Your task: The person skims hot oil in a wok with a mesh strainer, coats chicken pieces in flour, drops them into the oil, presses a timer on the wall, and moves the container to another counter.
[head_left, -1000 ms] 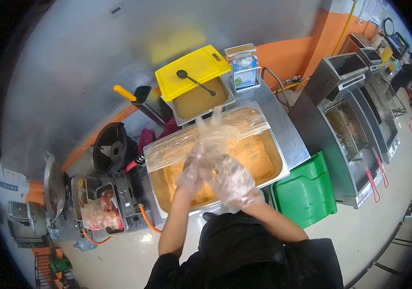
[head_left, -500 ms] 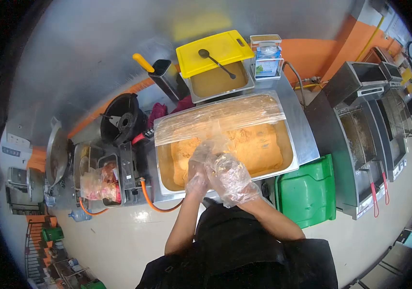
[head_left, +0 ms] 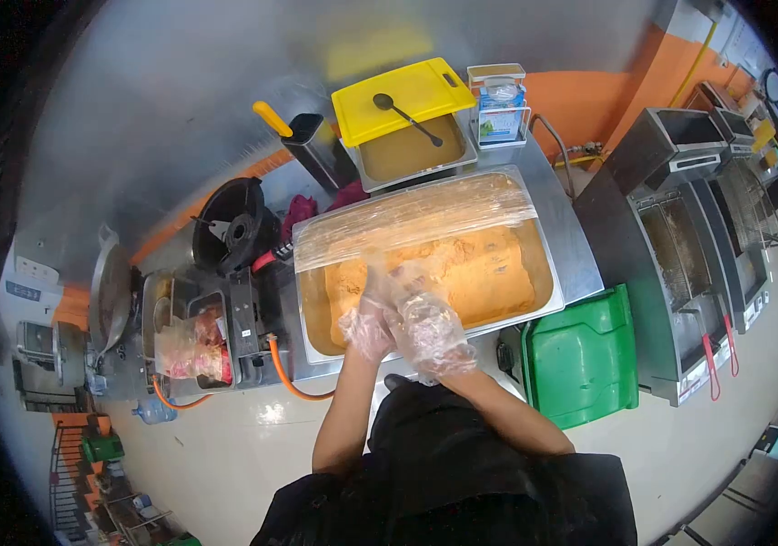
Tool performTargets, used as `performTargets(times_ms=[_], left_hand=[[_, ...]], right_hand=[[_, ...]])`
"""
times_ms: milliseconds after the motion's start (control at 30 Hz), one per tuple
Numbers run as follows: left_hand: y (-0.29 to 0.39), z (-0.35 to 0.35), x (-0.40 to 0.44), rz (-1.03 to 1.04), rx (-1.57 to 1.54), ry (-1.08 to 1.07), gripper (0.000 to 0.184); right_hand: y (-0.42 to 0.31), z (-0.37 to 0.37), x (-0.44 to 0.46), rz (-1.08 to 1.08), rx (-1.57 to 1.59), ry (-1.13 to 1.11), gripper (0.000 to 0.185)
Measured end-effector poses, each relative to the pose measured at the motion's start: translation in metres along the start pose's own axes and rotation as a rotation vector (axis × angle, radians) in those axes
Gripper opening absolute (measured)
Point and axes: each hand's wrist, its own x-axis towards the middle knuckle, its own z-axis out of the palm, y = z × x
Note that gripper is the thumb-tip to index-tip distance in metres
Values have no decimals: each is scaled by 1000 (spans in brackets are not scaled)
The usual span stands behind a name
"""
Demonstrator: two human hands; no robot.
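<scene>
Both of my hands wear loose clear plastic gloves and meet over the front of a large metal tray (head_left: 312, 341) of orange powder (head_left: 484, 273). My left hand (head_left: 374, 318) points up and away from me, its fingers stretched out beside the other hand. Close against it is my right hand (head_left: 430, 329), covered by crumpled glove plastic with orange smears. The plastic and blur hide how the right fingers are bent. Clear plastic wrap (head_left: 416, 218) lies across the far part of the tray.
Behind the tray, a black spoon (head_left: 407, 120) rests on a yellow board (head_left: 362, 109) over a smaller metal pan (head_left: 421, 164). A green bin (head_left: 580, 359) stands at the front right, near fryers (head_left: 671, 255). An orange hose (head_left: 284, 373) hangs at the left.
My left hand has slid slightly along the right hand, and its fingers now show more stretched out. The right hand has shifted a little. The view has tilted slightly.
</scene>
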Motion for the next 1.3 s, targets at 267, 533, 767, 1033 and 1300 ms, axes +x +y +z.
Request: performTargets(times_ms=[267,533,767,1033,1300], left_hand=[[6,-17,21,28,-76,133,72],[14,-34,26,67,-60,26,90],[24,-22,17,13,-60,-129,95],[22,-17,28,857,2437,117,60],[15,-61,41,883,2635,-171,37]], right_hand=[[5,13,6,-127,8,-103,32],[3,43,8,-175,24,-73,24],[0,36,5,-286,145,-20,20],[-19,0,6,-233,255,-219,22],[-6,15,-14,-336,178,-294,15]])
